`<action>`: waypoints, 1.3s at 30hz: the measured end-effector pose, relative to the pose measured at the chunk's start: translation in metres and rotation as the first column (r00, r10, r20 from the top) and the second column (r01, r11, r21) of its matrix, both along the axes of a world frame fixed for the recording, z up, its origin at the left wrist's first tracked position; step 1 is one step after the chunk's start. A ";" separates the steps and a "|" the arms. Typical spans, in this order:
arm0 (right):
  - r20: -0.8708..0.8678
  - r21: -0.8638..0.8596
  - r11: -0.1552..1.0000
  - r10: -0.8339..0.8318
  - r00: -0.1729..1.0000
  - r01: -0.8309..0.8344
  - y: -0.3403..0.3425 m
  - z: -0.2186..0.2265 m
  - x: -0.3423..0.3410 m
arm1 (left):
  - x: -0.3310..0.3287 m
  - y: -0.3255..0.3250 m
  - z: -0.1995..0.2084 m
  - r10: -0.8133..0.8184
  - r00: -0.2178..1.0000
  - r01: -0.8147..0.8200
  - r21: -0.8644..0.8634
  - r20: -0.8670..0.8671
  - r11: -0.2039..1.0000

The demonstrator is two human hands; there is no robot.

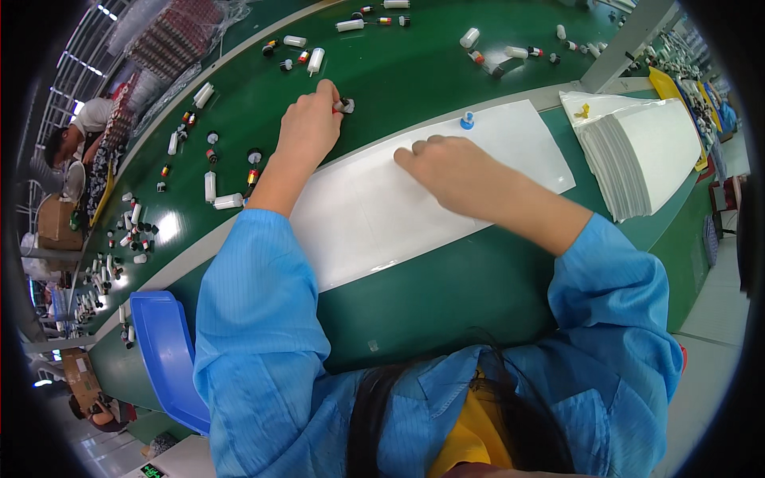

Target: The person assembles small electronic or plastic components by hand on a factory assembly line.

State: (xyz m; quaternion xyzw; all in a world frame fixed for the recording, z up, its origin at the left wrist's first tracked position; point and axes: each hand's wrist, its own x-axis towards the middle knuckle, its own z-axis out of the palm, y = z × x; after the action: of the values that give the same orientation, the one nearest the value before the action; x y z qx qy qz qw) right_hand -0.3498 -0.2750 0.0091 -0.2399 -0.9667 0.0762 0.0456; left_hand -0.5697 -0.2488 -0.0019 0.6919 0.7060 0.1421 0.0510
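- Across the centre, glossy white rectangular sheet (366, 231) on dark-green worktop (430, 311).
- From 8 to 1 o'clock, long green surface (239, 103), strewn with small white cylinders (316, 60).
- Between 2 and 3, stacked white sheets (649, 155); at 8, blue plastic tray (169, 350).
- At 10, co-worker in white (94, 117), partly hidden.
- At 11, left hand (309, 127) pinching small grey-and-red part (348, 105), largely covered by fingers.
- At 1, right hand (453, 169) curled, blurred, contents impossible to tell; blue-and-white knob (468, 121) just beyond.
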 end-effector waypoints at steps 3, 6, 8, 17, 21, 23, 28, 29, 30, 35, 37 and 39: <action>-0.043 0.192 0.981 0.043 0.998 -0.034 -0.014 -0.007 0.013 | -0.005 -0.002 -0.014 -0.050 0.995 0.064 0.164 -0.086 0.984; -0.347 0.274 0.961 0.082 0.934 0.018 0.000 -0.010 0.041 | 0.000 -0.010 -0.009 -0.125 0.973 0.170 0.234 -0.193 0.957; -0.389 -0.491 0.817 -0.516 0.763 0.302 0.018 0.006 0.048 | 0.001 -0.009 -0.004 -0.153 0.959 0.209 0.232 -0.239 0.950; -0.546 -0.811 0.575 -0.679 0.491 -0.107 0.023 0.005 0.005 | -0.008 -0.020 -0.010 -0.142 0.986 0.129 0.133 0.092 0.983; -0.481 -0.871 0.414 -0.826 0.295 -0.263 0.028 0.003 -0.013 | 0.008 -0.012 0.001 0.107 0.629 0.072 -0.194 0.770 0.978; -0.452 -0.870 0.370 -0.863 0.226 -0.325 0.030 -0.003 -0.017 | 0.019 -0.012 0.011 0.237 0.382 0.158 -0.316 0.893 0.936; -0.410 -0.737 0.173 -0.883 0.228 -0.654 0.025 -0.006 -0.019 | 0.024 -0.016 0.013 0.389 -0.023 0.280 -0.368 0.921 0.887; -0.407 -0.738 0.175 -0.886 0.223 -0.652 0.020 -0.008 -0.021 | 0.022 -0.018 0.013 0.392 -0.022 0.286 -0.370 0.920 0.884; -0.414 -0.747 0.121 -0.855 0.314 -0.654 0.014 -0.012 -0.027 | 0.018 -0.020 0.012 0.364 0.102 0.284 -0.378 0.926 0.881; -0.344 -0.784 0.277 -0.939 0.017 -0.555 0.024 -0.036 -0.032 | -0.002 -0.035 0.013 0.408 0.212 0.424 -0.460 0.888 0.780; -0.330 -0.785 0.298 -0.943 -0.041 -0.544 0.027 -0.031 -0.025 | -0.003 -0.041 0.013 0.466 0.020 0.496 -0.413 0.885 0.764; -0.351 -0.762 0.342 -0.932 -0.093 -0.550 0.026 -0.021 -0.025 | -0.001 -0.043 0.013 0.492 -0.076 0.525 -0.384 0.867 0.759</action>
State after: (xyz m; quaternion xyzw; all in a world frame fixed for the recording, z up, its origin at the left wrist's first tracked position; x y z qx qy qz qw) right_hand -0.3750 -0.2491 -0.0124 -0.2909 -0.2791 0.6994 0.5901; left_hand -0.5706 -0.2922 0.0111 0.2926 0.4146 0.3450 0.7896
